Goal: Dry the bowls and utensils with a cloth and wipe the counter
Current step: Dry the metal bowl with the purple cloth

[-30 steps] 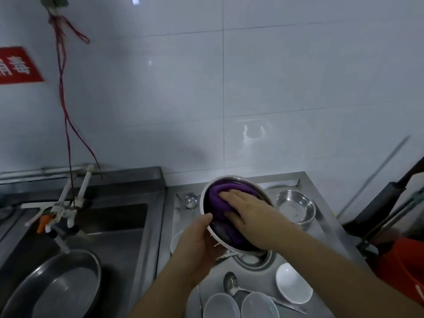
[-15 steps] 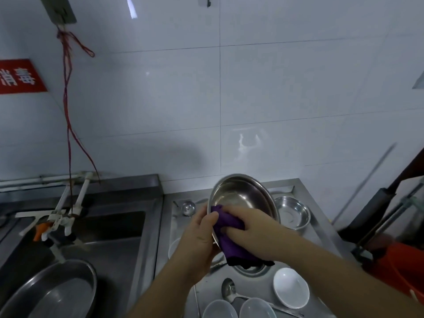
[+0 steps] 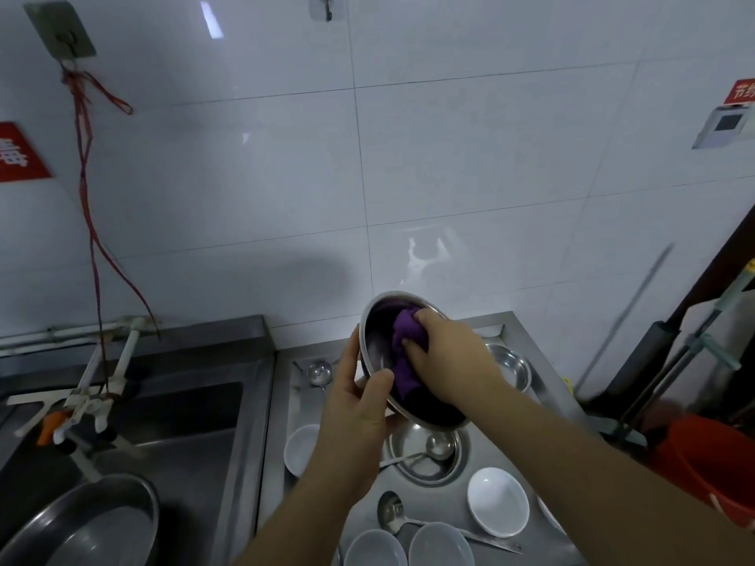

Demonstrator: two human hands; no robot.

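My left hand (image 3: 359, 406) grips the lower left rim of a steel bowl (image 3: 378, 335), held tilted above the counter (image 3: 531, 341) with its inside facing me. My right hand (image 3: 447, 353) presses a bunched purple cloth (image 3: 404, 345) against the bowl's inside, fingers curled into it. Below lie a smaller steel bowl (image 3: 510, 367), a steel dish (image 3: 408, 451) with a ladle (image 3: 437, 445) in it, several white bowls (image 3: 498, 508), and a spoon (image 3: 392, 512). Another ladle (image 3: 318, 371) lies by the back wall.
A steel sink (image 3: 163, 422) is on the left with a large steel basin (image 3: 81, 524) in it and a white tap (image 3: 90, 394) over it. An orange bucket (image 3: 706, 463) and mop handles (image 3: 674, 361) stand to the right of the counter. A red cord (image 3: 88, 198) hangs from a wall hook.
My right hand moved the cloth from the bowl's lower rim up into its inside. My left hand stayed on the rim. The camera tilted upward.
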